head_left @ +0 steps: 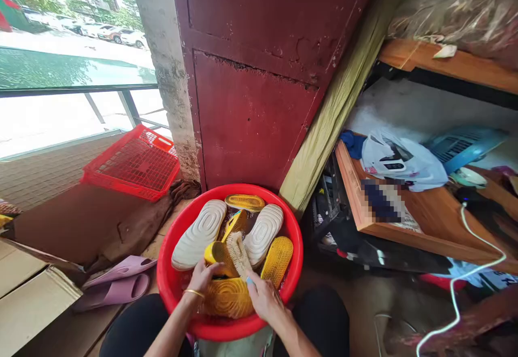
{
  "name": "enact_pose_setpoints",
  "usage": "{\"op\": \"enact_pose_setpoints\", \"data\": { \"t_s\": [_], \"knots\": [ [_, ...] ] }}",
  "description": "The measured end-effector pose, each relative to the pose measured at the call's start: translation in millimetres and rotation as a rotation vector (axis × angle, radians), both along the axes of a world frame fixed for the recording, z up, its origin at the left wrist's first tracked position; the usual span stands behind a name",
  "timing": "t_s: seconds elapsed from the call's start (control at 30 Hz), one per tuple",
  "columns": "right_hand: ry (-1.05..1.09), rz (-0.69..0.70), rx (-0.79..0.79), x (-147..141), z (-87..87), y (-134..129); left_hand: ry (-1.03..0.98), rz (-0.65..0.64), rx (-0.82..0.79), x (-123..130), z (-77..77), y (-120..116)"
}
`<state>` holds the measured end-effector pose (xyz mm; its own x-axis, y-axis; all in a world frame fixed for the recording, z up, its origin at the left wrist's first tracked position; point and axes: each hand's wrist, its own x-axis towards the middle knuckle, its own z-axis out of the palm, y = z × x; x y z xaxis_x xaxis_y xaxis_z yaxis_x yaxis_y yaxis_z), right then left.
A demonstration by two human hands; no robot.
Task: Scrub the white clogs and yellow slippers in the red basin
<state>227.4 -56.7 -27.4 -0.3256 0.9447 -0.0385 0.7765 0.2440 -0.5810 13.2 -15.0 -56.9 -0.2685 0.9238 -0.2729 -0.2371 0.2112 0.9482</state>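
A red tub (pixel 165 292) of dark water stands between my knees with several slippers in it. My left hand (pixel 203 281) is closed on a yellow slipper (pixel 220 257) near the tub's middle. In my right hand (pixel 261 295) is a scrub brush (pixel 238 254), its pale bristles beside that slipper; I cannot tell whether they touch. Two white soles (pixel 199 234) face up at the left and right of the tub. Around them lie more yellow slippers: one sole (pixel 245 202) at the far rim, one (pixel 277 262) at the right, and a ridged one (pixel 229 297) below my hands.
Pink slippers (pixel 129 289) lie on the floor at the left, by flattened cardboard (pixel 36 287). A red plastic crate (pixel 131 162) sits beyond them. Behind the tub is a dark red metal door (pixel 254 119). At the right stands a wooden shelf (pixel 453 238) with bags and a white cable (pixel 457 297).
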Motion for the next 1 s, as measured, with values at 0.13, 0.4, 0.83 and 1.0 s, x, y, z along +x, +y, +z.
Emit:
{"op": "enact_pose_setpoints", "data": {
  "t_s": [0.13, 0.4, 0.83, 1.0],
  "knots": [
    [0.076, -0.038, 0.095, -13.0, 15.2, 16.9, -0.350, -0.010, -0.086, -16.3, 16.5, -1.3],
    [-0.005, 0.047, 0.206, -41.8, 3.1, -2.7, -0.536, 0.230, 0.016, -35.6, 23.8, -4.6],
    [0.101, -0.267, -0.019, -15.9, 8.2, 13.1, -0.823, 0.348, 0.120, -57.5, 69.3, -7.0],
    [0.160, -0.351, 0.070, -25.0, 23.0, 28.1, -0.862, 0.278, 0.000, -18.3, 38.5, 5.1]
  ]
}}
